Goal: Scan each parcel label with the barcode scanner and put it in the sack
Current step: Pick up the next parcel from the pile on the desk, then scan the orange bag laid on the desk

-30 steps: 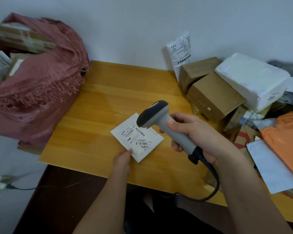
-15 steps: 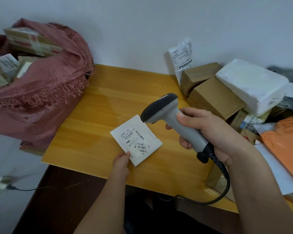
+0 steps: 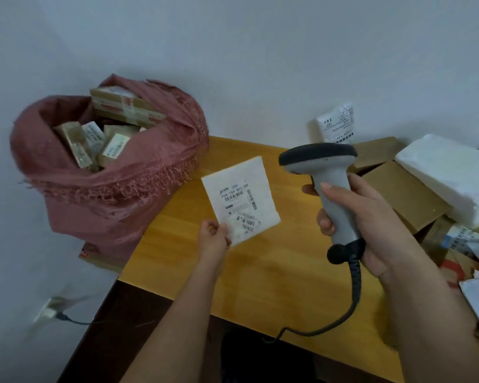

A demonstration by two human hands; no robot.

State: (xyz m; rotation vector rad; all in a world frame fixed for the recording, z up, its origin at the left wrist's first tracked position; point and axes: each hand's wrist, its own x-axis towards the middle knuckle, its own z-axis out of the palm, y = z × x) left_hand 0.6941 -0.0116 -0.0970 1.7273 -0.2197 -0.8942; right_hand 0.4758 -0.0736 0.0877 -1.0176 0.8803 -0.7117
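Flat white parcel pinched at its near-left corner by the left hand, thumb on top of the label side, remaining fingers hidden beneath; lifted clear of the table, label facing up toward the camera, barcode lines readable as dark stripes though blurred. Long axis tilted, running from the pinched near corner up and away to the far edge.

Right hand clenched around the grey grip of the barcode scanner, fingers wrapped fully, dark head turned leftward and hanging just beside the parcel's right edge, not touching it. Coiled cable dropping from the grip's base and trailing over the near table edge.

Deciding relation: sack to the left of and beyond the parcel, mouth open and upward, several boxed parcels already inside, its fringed rim overlapping the table's far-left corner. Left hand clearly the nearer one; right hand occupied and on the far side. Probably a leftward and slightly forward carry, then release over the mouth. Risk: a light, flat piece catching on the folded rim and sliding outside.

Unscanned heap of boxes and bags at the table's right.
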